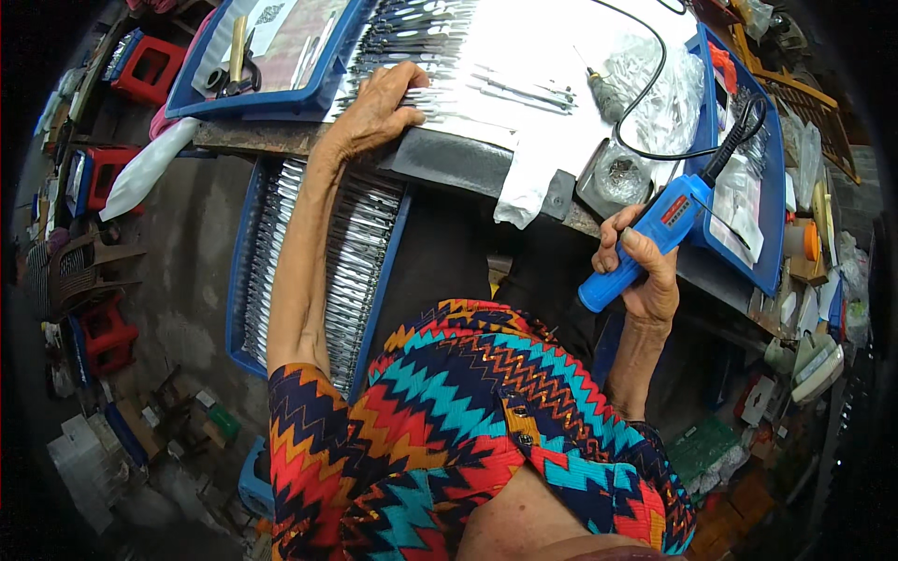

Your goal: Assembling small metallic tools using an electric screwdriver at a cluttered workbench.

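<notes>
My left hand (382, 107) lies over the near end of a row of slim metal tools (412, 37) on the white-covered table. Its thumb and fingers curl around several of them; their exact kind is too small to tell. My right hand (650, 266) is wrapped around a blue corded electric screwdriver (655, 229), held tilted past the table's front edge. The tool's tip points down toward my lap, apart from any workpiece. A few more slim metal tools (524, 92) lie to the right of the row.
A blue tray (313, 93) stands at the left, another blue tray (772, 234) at the right. A black cord (655, 93) loops past clear plastic bags (659, 70) and a hand screwdriver (606, 96). Below the table sits a blue crate (245, 271) packed with metal tools. Red stools (150, 70) stand left.
</notes>
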Motion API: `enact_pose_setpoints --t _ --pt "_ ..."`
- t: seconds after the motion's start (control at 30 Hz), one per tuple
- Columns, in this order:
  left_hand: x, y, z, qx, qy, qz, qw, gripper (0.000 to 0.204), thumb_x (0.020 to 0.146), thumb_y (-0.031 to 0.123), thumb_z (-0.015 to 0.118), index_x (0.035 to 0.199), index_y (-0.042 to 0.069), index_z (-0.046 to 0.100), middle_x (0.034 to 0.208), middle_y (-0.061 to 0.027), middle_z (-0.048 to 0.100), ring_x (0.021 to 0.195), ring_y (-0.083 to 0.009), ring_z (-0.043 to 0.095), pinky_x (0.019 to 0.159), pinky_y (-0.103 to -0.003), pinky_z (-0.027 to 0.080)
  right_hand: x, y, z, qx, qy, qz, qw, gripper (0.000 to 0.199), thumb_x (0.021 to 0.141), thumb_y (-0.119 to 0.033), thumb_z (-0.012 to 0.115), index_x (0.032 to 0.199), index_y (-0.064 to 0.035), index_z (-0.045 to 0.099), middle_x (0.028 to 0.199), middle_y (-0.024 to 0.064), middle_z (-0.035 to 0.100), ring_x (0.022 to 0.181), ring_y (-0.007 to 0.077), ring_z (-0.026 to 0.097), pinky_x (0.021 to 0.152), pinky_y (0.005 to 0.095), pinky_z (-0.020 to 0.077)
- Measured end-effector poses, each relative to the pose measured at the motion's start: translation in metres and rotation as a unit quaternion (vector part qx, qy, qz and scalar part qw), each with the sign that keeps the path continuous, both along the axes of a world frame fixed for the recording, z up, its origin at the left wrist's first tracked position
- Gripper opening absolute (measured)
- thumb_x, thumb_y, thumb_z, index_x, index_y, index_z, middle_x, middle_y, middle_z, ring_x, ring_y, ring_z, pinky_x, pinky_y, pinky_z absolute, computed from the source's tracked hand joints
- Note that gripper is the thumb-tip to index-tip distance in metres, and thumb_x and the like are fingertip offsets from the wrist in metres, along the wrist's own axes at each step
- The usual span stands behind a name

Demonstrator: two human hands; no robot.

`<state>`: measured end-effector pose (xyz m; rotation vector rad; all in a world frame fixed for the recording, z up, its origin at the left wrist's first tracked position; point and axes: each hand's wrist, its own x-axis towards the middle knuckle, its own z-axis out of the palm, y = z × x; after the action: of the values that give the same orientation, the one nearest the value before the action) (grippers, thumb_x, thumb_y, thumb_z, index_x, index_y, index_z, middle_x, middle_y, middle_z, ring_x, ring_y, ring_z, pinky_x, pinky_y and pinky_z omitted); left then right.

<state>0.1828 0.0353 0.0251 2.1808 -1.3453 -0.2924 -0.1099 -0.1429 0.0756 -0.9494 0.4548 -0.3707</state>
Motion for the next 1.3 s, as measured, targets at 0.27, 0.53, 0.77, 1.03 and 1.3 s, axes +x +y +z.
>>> enact_pose_setpoints --t 0.27,0.53,0.77,1.03,1.3 --pt "0.004 0.0 -0.013 -0.064 -0.019 -0.026 0.997 0.033 0.074 0.019 0.059 0.104 0.008 0.049 0.097 -0.0089 0.053 0.096 -0.0262 0.045 0.091 -0.039 0.032 0.001 0.002 0.0 -0.001 0.001 -0.003 1.0 0.022 0.071 -0.008 0.066 0.086 0.0018 0.052 0.071 0.0135 0.057 0.052 0.0154 0.053 0.049 0.0298 0.0445" --pt "-0.003 0.004 -0.001 -0.032 0.014 -0.04 0.999 0.031 0.079 0.01 0.057 0.108 0.005 0.049 0.103 -0.0076 0.05 0.102 -0.0231 0.043 0.092 -0.033 0.034 0.0 0.002 0.002 -0.006 -0.005 0.006 1.0 0.023 0.071 -0.008 0.067 0.086 0.0008 0.053 0.07 0.0126 0.057 0.052 0.0148 0.053 0.049 0.0292 0.0447" --pt "-0.002 0.0 -0.002 -0.029 0.024 -0.029 0.999 0.031 0.08 0.009 0.057 0.109 0.004 0.048 0.106 -0.0092 0.051 0.102 -0.0254 0.045 0.092 -0.035 0.035 -0.002 0.001 0.001 0.003 -0.013 0.006 1.0 0.023 0.071 -0.008 0.067 0.087 0.0007 0.053 0.071 0.0129 0.057 0.052 0.015 0.053 0.049 0.0296 0.0447" --pt "-0.001 -0.005 -0.013 -0.052 -0.074 -0.046 0.995 0.026 0.081 0.006 0.055 0.105 0.009 0.047 0.098 -0.0093 0.053 0.094 -0.0268 0.046 0.087 -0.04 0.035 -0.004 0.002 0.003 0.001 -0.017 -0.004 1.0 0.023 0.071 -0.008 0.067 0.087 0.001 0.053 0.071 0.0133 0.058 0.053 0.0155 0.054 0.049 0.0297 0.0447" --pt "-0.002 -0.01 -0.004 -0.088 -0.078 -0.036 0.992 0.02 0.078 -0.002 0.051 0.097 0.004 0.047 0.088 -0.0144 0.054 0.084 -0.033 0.051 0.076 -0.041 0.041 -0.004 0.004 0.001 -0.005 -0.019 0.004 1.0 0.023 0.071 -0.008 0.067 0.087 0.001 0.053 0.071 0.0134 0.058 0.053 0.0156 0.054 0.049 0.03 0.0448"
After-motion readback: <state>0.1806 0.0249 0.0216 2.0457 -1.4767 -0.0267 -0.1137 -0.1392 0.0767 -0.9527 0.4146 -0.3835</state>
